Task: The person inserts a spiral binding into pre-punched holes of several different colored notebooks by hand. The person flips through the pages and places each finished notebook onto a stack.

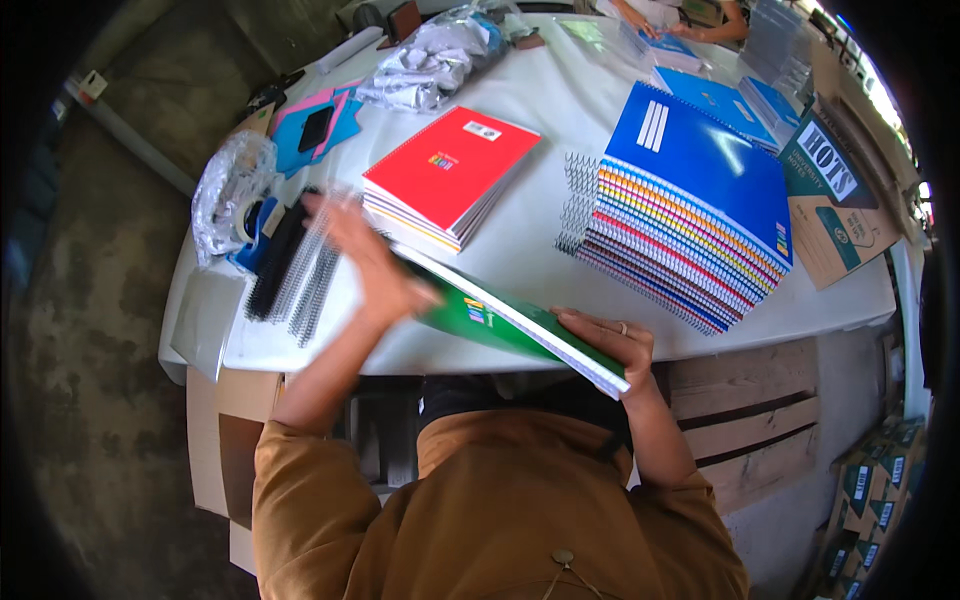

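In front of the red notebooks (450, 165), the right hand (618, 342) gripped a green notebook (520, 335), seemingly for binding, while the left hand (370, 262), too blurred to tell open or closed, was near wire coils (318, 280) left of them, the next move probably calling for lining one up.

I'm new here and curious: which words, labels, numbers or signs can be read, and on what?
I won't copy wording, but printing stands here:
Green notebook: colourful lettering, partly blurred.
Red notebook: colourful lettering; its white label is too small to read.
Blue notebook: colourful corner lettering.
Cardboard box: large dark lettering on white.
Stacked cartons: small lettering.
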A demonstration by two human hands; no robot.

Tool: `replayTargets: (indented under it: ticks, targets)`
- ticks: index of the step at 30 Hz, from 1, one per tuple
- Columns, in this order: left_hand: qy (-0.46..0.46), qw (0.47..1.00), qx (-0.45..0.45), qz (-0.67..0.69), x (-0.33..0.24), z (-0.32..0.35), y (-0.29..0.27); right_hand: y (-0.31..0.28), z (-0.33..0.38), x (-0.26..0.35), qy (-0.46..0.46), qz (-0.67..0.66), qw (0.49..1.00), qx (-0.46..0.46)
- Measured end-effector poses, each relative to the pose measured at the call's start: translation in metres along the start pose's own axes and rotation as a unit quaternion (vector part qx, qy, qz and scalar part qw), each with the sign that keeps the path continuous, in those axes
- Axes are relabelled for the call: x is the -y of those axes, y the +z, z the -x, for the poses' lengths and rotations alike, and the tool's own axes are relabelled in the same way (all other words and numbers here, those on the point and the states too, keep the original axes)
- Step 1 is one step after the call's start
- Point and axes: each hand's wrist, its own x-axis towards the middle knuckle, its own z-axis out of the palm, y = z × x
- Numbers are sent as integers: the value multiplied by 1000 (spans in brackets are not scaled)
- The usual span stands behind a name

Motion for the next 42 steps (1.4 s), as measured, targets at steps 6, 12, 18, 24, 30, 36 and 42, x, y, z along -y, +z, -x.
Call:
replayTargets:
  ticks: [6,12,18,24,30,36,42]
  targets:
    - [268,948,27,-173,17,-16,-43,-6,17,-5,27,-46,999,-4]
    - [205,970,80,-102,-1,27,-32,-10,18,-14,-28,-43,998,-46]
    - [54,996,47,-51,36,39,-23,-7,13,-4,-44,-1,999,-8]
    - [141,983,116,7,-13,37,-11,-11,16,-1,-22,-23,999,-9]
    - [221,970,85,-63,-19,42,-20,-9,12,-9,-56,-34,997,-39]
    - [74,995,-9,62,-1,37,15,-3,11,0,-12,6,1000,-14]
    - [154,985,6,-80,-1,-17,-12,-7,9,2,-35,-18,999,5]
